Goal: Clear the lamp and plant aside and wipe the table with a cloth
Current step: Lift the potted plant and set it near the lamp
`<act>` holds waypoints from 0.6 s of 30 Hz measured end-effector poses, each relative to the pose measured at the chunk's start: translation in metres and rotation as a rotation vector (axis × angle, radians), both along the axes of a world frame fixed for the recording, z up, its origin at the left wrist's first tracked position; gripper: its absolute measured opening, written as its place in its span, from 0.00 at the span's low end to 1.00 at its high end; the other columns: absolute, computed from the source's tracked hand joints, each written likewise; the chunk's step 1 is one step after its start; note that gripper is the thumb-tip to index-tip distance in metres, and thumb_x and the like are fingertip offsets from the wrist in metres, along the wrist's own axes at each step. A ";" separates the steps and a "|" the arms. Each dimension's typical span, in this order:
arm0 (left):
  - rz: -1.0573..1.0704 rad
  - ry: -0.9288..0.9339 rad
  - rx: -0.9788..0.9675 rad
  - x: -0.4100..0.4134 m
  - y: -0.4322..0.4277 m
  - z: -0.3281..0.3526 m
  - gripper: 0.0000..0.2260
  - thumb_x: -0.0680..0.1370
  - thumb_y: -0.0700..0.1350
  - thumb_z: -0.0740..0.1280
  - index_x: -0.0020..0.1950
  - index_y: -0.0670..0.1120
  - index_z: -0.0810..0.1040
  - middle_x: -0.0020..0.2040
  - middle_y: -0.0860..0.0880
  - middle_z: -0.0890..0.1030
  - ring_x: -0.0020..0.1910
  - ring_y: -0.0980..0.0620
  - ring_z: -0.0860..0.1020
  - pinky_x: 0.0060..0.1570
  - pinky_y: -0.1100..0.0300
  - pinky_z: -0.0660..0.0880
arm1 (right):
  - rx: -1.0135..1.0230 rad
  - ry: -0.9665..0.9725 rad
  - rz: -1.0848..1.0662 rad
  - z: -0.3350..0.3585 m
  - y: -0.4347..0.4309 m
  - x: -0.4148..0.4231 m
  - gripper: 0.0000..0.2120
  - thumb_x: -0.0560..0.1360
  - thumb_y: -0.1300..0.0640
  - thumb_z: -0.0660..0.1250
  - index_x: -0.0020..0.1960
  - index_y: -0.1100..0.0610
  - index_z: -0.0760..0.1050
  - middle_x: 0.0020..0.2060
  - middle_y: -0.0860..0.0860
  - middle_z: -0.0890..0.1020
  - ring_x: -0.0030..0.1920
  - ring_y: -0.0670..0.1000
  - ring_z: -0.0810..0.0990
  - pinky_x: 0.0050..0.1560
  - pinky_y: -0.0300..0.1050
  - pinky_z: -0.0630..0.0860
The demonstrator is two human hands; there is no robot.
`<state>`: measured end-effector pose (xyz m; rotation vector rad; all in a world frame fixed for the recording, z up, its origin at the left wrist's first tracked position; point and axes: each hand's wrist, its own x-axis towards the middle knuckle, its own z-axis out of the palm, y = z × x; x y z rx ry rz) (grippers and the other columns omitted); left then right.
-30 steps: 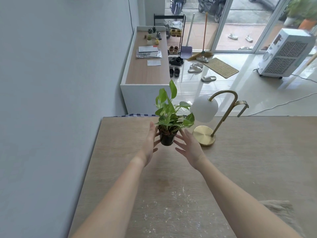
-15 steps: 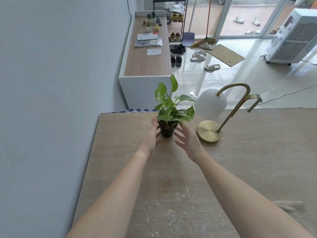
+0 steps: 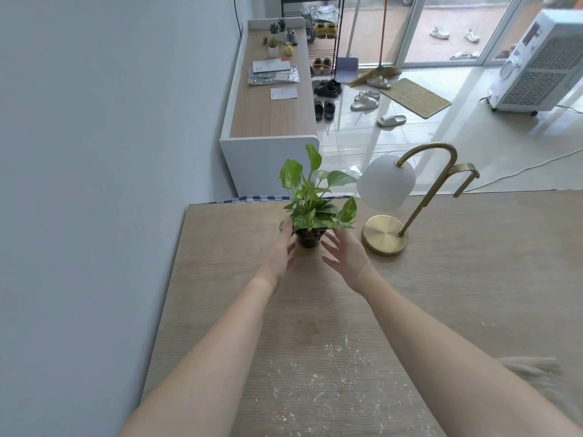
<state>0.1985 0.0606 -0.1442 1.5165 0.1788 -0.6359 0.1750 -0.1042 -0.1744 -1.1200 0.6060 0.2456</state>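
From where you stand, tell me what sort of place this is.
Most likely a home, near its entrance: slippers lie beside a doormat at a sliding glass door, and a shoe rack holds more pairs.

The plant (image 3: 310, 197) has bright green leaves in a black pot (image 3: 308, 240). The lamp (image 3: 385, 238) is gold with a white globe shade (image 3: 385, 184). The counter (image 3: 473, 279) is pale wood grain speckled with white flecks (image 3: 334, 350).

low cabinet (image 3: 271, 121): papers (image 3: 273, 70), small pots (image 3: 273, 47) | floor (image 3: 410, 137): slippers (image 3: 364, 100), doormat (image 3: 415, 97) | air cooler (image 3: 539, 67) far right
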 end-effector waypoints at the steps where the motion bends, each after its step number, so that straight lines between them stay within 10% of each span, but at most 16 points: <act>1: 0.001 0.001 0.004 0.000 0.000 0.002 0.36 0.80 0.74 0.51 0.86 0.60 0.58 0.85 0.56 0.63 0.82 0.49 0.64 0.80 0.47 0.61 | -0.003 0.000 0.009 0.001 0.001 0.000 0.17 0.86 0.43 0.59 0.72 0.45 0.76 0.74 0.46 0.76 0.73 0.51 0.76 0.60 0.52 0.74; 12: 0.005 -0.141 0.063 -0.015 0.016 -0.002 0.30 0.86 0.67 0.52 0.86 0.55 0.60 0.85 0.53 0.63 0.84 0.50 0.60 0.84 0.44 0.54 | -0.125 -0.011 0.043 0.010 -0.012 -0.021 0.27 0.87 0.46 0.62 0.84 0.48 0.63 0.77 0.47 0.72 0.73 0.52 0.75 0.75 0.55 0.72; 18: 0.035 -0.300 0.314 -0.062 0.047 -0.022 0.26 0.87 0.60 0.62 0.82 0.49 0.71 0.80 0.51 0.72 0.80 0.53 0.68 0.78 0.58 0.61 | -0.349 -0.042 0.036 0.013 -0.039 -0.080 0.20 0.86 0.53 0.64 0.78 0.48 0.74 0.70 0.51 0.79 0.70 0.55 0.78 0.68 0.53 0.76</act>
